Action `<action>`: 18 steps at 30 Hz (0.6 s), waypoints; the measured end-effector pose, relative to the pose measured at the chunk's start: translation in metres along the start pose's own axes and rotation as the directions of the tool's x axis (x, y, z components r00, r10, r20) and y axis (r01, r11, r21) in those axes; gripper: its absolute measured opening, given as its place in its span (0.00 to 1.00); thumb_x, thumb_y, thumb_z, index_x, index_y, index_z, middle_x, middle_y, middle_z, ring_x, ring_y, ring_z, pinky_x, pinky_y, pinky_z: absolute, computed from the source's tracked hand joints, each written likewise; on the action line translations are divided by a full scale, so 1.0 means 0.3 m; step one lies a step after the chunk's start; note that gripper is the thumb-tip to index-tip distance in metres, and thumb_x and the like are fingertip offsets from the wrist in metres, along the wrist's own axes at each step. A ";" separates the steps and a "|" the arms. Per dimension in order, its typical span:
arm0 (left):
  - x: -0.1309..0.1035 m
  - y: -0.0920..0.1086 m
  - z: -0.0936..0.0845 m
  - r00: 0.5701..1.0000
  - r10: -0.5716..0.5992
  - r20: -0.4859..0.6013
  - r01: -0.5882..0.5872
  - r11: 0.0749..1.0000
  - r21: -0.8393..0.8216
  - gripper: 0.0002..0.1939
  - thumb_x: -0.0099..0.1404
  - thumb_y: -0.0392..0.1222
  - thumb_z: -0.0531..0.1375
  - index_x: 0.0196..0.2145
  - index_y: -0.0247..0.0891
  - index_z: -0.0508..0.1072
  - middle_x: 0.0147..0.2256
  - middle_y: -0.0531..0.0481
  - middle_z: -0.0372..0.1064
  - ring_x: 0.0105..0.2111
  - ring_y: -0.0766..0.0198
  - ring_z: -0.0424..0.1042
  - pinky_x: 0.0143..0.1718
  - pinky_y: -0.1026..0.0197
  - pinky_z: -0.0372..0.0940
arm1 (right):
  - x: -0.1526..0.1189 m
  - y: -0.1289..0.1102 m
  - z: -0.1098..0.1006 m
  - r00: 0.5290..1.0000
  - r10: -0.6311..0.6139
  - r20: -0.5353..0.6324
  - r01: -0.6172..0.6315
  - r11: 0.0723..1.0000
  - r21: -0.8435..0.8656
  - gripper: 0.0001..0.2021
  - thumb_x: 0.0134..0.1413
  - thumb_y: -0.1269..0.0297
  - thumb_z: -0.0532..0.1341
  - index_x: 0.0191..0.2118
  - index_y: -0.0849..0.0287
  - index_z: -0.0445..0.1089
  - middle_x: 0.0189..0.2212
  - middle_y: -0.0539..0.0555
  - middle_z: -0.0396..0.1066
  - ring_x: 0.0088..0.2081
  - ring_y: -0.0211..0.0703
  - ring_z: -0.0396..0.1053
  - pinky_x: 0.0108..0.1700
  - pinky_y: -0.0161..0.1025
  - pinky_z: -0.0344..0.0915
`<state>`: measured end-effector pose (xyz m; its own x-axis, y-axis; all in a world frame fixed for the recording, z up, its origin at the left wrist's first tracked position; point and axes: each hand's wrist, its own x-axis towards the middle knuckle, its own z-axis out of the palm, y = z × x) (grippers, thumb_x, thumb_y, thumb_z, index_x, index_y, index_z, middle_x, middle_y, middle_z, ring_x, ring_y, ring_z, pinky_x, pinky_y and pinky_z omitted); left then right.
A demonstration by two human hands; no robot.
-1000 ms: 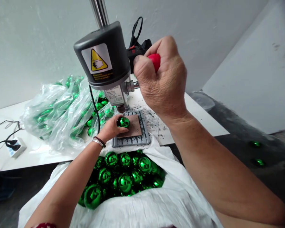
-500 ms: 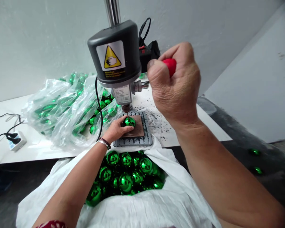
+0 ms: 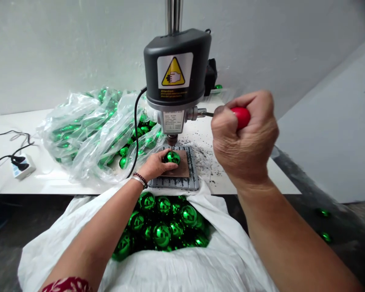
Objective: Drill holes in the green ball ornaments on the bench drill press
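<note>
Between the thumb and fingers of my left hand [image 3: 157, 164] is a shiny green ball [image 3: 173, 157], resting on a brown board [image 3: 182, 168] over the grey slotted base [image 3: 194, 178]. Directly above it, the bit of the dark drill press [image 3: 176, 65] points down at the ball's top; whether it has entered cannot be made out. My right hand [image 3: 246, 138] is closed around the red knob [image 3: 241, 117] of the press lever, to the right of the machine.
A clear plastic bag [image 3: 88, 138] of green balls lies left on the white table [image 3: 225, 178]. More green balls [image 3: 162, 234] sit in a white sack [image 3: 200, 267] in front. A power strip [image 3: 22, 166] with cords is far left; dark shavings surround the base.
My right hand and the red knob have moved down. The camera view has shifted, so the press appears further right. My left hand still holds the ball under the bit.
</note>
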<state>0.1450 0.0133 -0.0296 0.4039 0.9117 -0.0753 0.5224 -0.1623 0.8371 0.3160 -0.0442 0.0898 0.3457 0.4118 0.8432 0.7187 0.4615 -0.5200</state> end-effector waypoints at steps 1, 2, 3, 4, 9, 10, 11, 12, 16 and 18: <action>0.000 0.000 0.000 1.000 0.008 0.004 -0.008 1.000 -0.007 0.33 0.53 0.47 0.67 0.56 0.38 0.69 0.46 0.48 0.75 0.47 0.54 0.72 0.53 0.54 0.64 | -0.006 0.001 -0.001 1.000 0.004 0.001 -0.004 1.000 -0.010 0.05 0.53 0.65 0.55 0.30 0.59 0.58 0.23 0.45 0.58 0.24 0.26 0.54 0.29 0.30 0.56; 0.000 -0.001 -0.001 1.000 0.017 0.009 -0.017 1.000 -0.011 0.32 0.53 0.47 0.66 0.56 0.38 0.70 0.46 0.48 0.75 0.46 0.54 0.73 0.52 0.54 0.64 | -0.011 0.003 -0.001 1.000 0.010 0.001 -0.010 1.000 -0.014 0.05 0.53 0.65 0.55 0.30 0.58 0.58 0.23 0.45 0.58 0.24 0.27 0.54 0.29 0.30 0.56; 0.001 -0.001 -0.002 1.000 0.026 0.014 -0.026 1.000 -0.011 0.32 0.53 0.47 0.66 0.55 0.38 0.70 0.45 0.49 0.75 0.46 0.54 0.73 0.52 0.54 0.64 | -0.014 0.004 -0.001 1.000 0.016 0.001 -0.016 1.000 -0.015 0.05 0.53 0.64 0.55 0.30 0.58 0.58 0.23 0.45 0.59 0.24 0.27 0.55 0.29 0.30 0.57; 0.001 -0.001 -0.003 0.999 0.031 0.018 -0.031 1.000 -0.004 0.31 0.53 0.47 0.66 0.55 0.38 0.71 0.45 0.48 0.75 0.46 0.54 0.73 0.52 0.55 0.64 | -0.017 0.005 -0.001 1.000 0.020 -0.001 -0.020 1.000 -0.013 0.05 0.53 0.63 0.54 0.30 0.58 0.58 0.24 0.46 0.59 0.25 0.28 0.55 0.29 0.30 0.58; -0.002 0.003 -0.008 1.000 0.017 0.013 -0.017 0.999 0.036 0.32 0.53 0.48 0.67 0.55 0.37 0.71 0.43 0.48 0.75 0.44 0.55 0.72 0.50 0.56 0.64 | -0.042 0.008 0.004 0.999 0.029 -0.019 -0.029 1.000 0.001 0.05 0.53 0.63 0.54 0.30 0.58 0.58 0.25 0.46 0.60 0.25 0.28 0.59 0.30 0.31 0.60; -0.003 0.005 -0.009 1.000 0.018 0.015 -0.019 0.999 0.036 0.31 0.53 0.48 0.67 0.54 0.37 0.71 0.42 0.49 0.75 0.43 0.55 0.73 0.49 0.57 0.65 | -0.048 0.008 0.004 0.999 0.030 -0.025 -0.030 1.000 0.006 0.05 0.53 0.63 0.54 0.30 0.58 0.58 0.24 0.46 0.60 0.25 0.28 0.59 0.30 0.30 0.61; -0.004 0.007 -0.010 1.000 0.021 0.017 -0.021 0.999 0.036 0.31 0.53 0.48 0.66 0.54 0.38 0.71 0.41 0.50 0.76 0.43 0.56 0.73 0.48 0.57 0.65 | -0.054 0.007 0.005 0.999 0.030 -0.030 -0.029 1.000 0.009 0.05 0.53 0.63 0.54 0.30 0.58 0.58 0.24 0.46 0.61 0.25 0.28 0.60 0.29 0.30 0.61; -0.006 0.010 -0.010 1.000 0.023 0.020 -0.023 0.999 0.036 0.30 0.53 0.49 0.66 0.53 0.38 0.72 0.40 0.50 0.76 0.42 0.56 0.73 0.47 0.58 0.65 | -0.059 0.008 0.006 0.999 0.029 -0.036 -0.029 1.000 0.011 0.05 0.54 0.63 0.54 0.30 0.58 0.59 0.24 0.46 0.61 0.25 0.28 0.60 0.29 0.30 0.62; -0.010 0.016 -0.011 1.000 0.002 0.023 -0.002 0.999 0.037 0.29 0.53 0.48 0.66 0.52 0.38 0.72 0.39 0.52 0.75 0.41 0.58 0.73 0.45 0.60 0.66 | -0.079 0.015 0.009 0.998 0.042 -0.038 -0.041 0.999 0.028 0.05 0.54 0.63 0.55 0.31 0.58 0.60 0.24 0.46 0.63 0.26 0.29 0.61 0.30 0.30 0.62; -0.009 0.014 -0.011 1.000 -0.011 0.017 0.010 0.999 0.039 0.30 0.52 0.48 0.66 0.53 0.38 0.72 0.39 0.52 0.75 0.40 0.58 0.72 0.45 0.60 0.66 | -0.097 0.024 0.010 0.998 0.038 -0.046 -0.036 0.998 0.044 0.05 0.55 0.63 0.55 0.31 0.58 0.60 0.24 0.47 0.63 0.25 0.29 0.62 0.29 0.30 0.62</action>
<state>0.1437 0.0113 -0.0241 0.4108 0.9069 -0.0936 0.5553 -0.1675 0.8146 0.3092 -0.0504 0.0611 0.4002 0.3927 0.8280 0.6783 0.4806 -0.5558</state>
